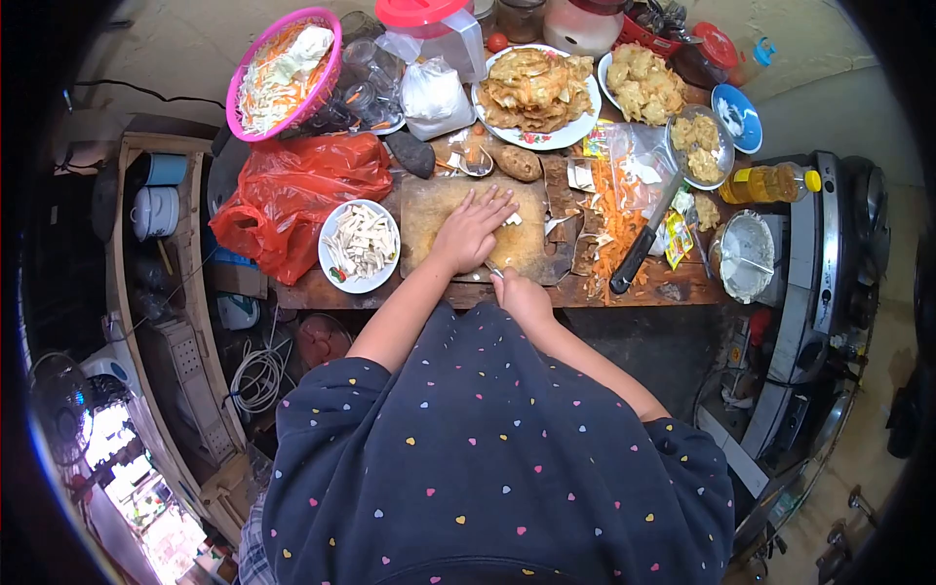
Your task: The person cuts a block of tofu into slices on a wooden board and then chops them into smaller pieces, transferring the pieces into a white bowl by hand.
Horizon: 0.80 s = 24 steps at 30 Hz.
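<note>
My left hand (475,229) lies flat, fingers spread, on the wooden cutting board (424,210). A small white piece (513,219) shows beside its fingertips. Near the board's front edge, my right hand (523,297) is closed round the handle of a knife (494,270); most of the blade is hidden beneath or beside my left hand. A white bowl (360,246) of cut white strips stands just left of the board.
A red plastic bag (302,195) lies at the left, below a pink basket (283,73) of shredded vegetables. Behind the board stands a plate of fritters (536,88). Carrot shreds (614,234), a black-handled knife (634,261) and an oil bottle (765,183) are at the right.
</note>
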Each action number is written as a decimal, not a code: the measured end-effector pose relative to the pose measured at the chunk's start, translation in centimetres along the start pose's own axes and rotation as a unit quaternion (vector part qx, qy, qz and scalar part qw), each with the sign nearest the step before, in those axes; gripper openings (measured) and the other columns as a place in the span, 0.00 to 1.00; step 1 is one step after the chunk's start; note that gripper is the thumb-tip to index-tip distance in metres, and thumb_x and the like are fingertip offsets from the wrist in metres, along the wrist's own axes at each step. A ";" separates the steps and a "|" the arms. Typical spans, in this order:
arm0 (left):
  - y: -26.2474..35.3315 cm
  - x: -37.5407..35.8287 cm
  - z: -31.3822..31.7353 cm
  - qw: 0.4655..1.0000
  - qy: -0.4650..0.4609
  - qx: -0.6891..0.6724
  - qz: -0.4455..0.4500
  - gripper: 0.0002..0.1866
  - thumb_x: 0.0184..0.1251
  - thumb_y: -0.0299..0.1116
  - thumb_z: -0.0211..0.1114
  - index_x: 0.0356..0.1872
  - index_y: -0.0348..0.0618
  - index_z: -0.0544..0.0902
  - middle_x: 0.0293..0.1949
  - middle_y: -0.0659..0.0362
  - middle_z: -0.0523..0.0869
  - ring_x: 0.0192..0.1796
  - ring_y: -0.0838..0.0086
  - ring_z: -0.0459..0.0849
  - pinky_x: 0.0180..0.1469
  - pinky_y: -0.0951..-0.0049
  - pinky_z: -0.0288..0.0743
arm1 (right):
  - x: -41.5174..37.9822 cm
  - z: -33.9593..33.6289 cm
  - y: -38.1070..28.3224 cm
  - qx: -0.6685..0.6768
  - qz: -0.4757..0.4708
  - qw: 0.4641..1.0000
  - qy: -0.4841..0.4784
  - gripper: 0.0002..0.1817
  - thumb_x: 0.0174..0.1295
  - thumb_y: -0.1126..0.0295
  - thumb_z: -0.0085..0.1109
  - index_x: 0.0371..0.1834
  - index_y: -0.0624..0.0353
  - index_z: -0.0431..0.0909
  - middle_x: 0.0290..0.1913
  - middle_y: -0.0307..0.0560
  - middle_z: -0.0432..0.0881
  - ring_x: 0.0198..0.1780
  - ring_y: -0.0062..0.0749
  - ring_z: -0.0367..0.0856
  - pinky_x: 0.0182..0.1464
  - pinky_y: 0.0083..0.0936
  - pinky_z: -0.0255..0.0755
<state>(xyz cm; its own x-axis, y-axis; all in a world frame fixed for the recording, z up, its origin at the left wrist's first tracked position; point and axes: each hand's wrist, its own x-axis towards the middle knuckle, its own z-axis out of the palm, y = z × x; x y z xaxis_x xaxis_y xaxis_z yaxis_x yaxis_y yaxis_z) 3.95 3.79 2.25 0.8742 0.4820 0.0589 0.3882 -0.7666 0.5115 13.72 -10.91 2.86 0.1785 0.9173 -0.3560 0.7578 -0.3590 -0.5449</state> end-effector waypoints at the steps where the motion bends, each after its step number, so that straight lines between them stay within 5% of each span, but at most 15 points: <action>1: 0.0 0.0 0.0 1.000 0.000 0.003 0.000 0.36 0.49 0.31 0.48 0.68 0.50 0.66 0.71 0.55 0.62 0.74 0.56 0.55 0.73 0.46 0.44 | 0.0 0.1 0.0 0.000 0.002 1.000 -0.001 0.20 0.68 0.56 0.47 0.32 0.64 0.74 0.23 0.61 0.81 0.26 0.55 0.82 0.28 0.45 0.76; 5: 0.1 0.0 0.0 1.000 0.004 0.011 0.006 0.32 0.56 0.33 0.46 0.68 0.50 0.66 0.71 0.55 0.62 0.74 0.55 0.55 0.73 0.45 0.44 | 0.0 0.2 0.1 0.001 0.003 1.000 0.003 0.20 0.69 0.56 0.46 0.32 0.64 0.74 0.24 0.61 0.81 0.26 0.55 0.82 0.29 0.46 0.75; 11: 0.7 -2.7 -0.5 0.938 0.304 -0.122 -0.113 0.22 0.65 0.32 0.49 0.60 0.46 0.74 0.63 0.47 0.72 0.67 0.52 0.67 0.68 0.56 0.57 | 0.1 0.3 0.2 0.049 0.024 0.998 -0.006 0.22 0.69 0.55 0.44 0.33 0.65 0.75 0.25 0.63 0.81 0.29 0.58 0.82 0.33 0.49 0.75; 14: 0.8 -5.9 0.5 0.933 0.305 -0.065 -0.180 0.17 0.62 0.32 0.58 0.52 0.43 0.78 0.56 0.48 0.77 0.59 0.54 0.73 0.62 0.59 0.64 | -0.1 -0.4 0.0 0.058 0.026 0.998 -0.013 0.22 0.70 0.55 0.43 0.34 0.66 0.75 0.26 0.64 0.81 0.31 0.60 0.81 0.35 0.50 0.74; 24: 2.0 -8.2 1.5 0.968 0.217 0.017 -0.121 0.18 0.53 0.38 0.70 0.45 0.43 0.84 0.53 0.53 0.79 0.55 0.57 0.76 0.57 0.60 0.69 | -0.5 -0.4 0.1 0.041 0.031 0.999 -0.011 0.23 0.70 0.55 0.41 0.35 0.66 0.76 0.28 0.66 0.81 0.33 0.60 0.81 0.37 0.50 0.74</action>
<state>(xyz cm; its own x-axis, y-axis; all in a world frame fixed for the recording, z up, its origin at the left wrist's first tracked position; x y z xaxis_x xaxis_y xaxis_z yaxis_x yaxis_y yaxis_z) -2.00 -2.32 1.47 0.5535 0.7771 0.2995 0.5825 -0.6182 0.5278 14.02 -11.31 3.29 0.2081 0.8892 -0.4074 0.6913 -0.4284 -0.5819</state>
